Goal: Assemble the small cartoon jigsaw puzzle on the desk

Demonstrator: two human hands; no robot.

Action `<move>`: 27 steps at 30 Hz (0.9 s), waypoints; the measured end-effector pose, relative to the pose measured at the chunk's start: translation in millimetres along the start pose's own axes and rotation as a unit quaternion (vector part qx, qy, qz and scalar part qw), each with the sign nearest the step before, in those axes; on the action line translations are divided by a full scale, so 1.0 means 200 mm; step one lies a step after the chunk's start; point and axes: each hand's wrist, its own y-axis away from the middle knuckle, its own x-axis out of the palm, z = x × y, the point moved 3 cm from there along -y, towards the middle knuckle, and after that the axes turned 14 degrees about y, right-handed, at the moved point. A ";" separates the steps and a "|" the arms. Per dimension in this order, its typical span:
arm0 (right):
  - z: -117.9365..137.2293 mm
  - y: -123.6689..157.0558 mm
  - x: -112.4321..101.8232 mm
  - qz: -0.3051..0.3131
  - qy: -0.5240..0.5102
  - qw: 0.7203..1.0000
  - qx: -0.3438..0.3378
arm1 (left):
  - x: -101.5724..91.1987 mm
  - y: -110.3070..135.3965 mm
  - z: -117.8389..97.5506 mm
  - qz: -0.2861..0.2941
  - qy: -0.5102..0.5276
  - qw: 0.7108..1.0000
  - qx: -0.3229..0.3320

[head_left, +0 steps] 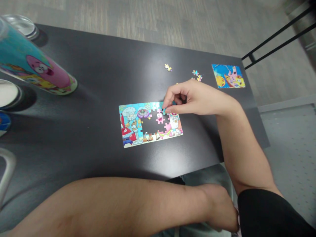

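Observation:
A partly assembled cartoon jigsaw puzzle lies on the dark table, with a gap in its middle. Thumb and forefinger of my right hand pinch at the puzzle's upper right edge, on a small teal puzzle piece that is mostly covered by the fingertips. Just below it, a pink puzzle piece with a face sits at the gap's edge. My left forearm crosses the bottom of the view, and my left hand rests near my lap by the right elbow, its fingers hidden.
Loose puzzle pieces and several others lie beyond my right hand. A small cartoon picture card is at the table's far right. To the left stand a tall printed canister, a metal lid and a round white-topped container.

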 end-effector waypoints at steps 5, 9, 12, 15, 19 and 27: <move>0.01 -0.01 0.01 0.008 0.007 1.000 -0.002 | -0.07 0.04 -0.01 0.035 0.006 0.999 -0.008; 0.01 -0.01 0.02 0.003 0.010 1.000 0.000 | -0.07 0.04 -0.01 0.009 0.011 1.000 -0.019; 0.01 -0.02 0.03 -0.002 0.006 1.000 0.006 | -0.03 0.02 -0.01 -0.006 0.010 1.000 -0.010; 0.01 -0.02 0.03 -0.006 0.003 1.000 0.012 | 0.00 -0.01 0.00 -0.003 0.011 1.000 0.004; 0.00 -0.02 0.04 -0.008 0.008 1.000 0.010 | 0.01 -0.03 0.00 -0.002 0.017 1.000 0.013; -0.03 -0.02 0.04 -0.021 0.003 1.000 0.005 | 0.03 -0.02 0.01 -0.030 0.016 0.999 0.015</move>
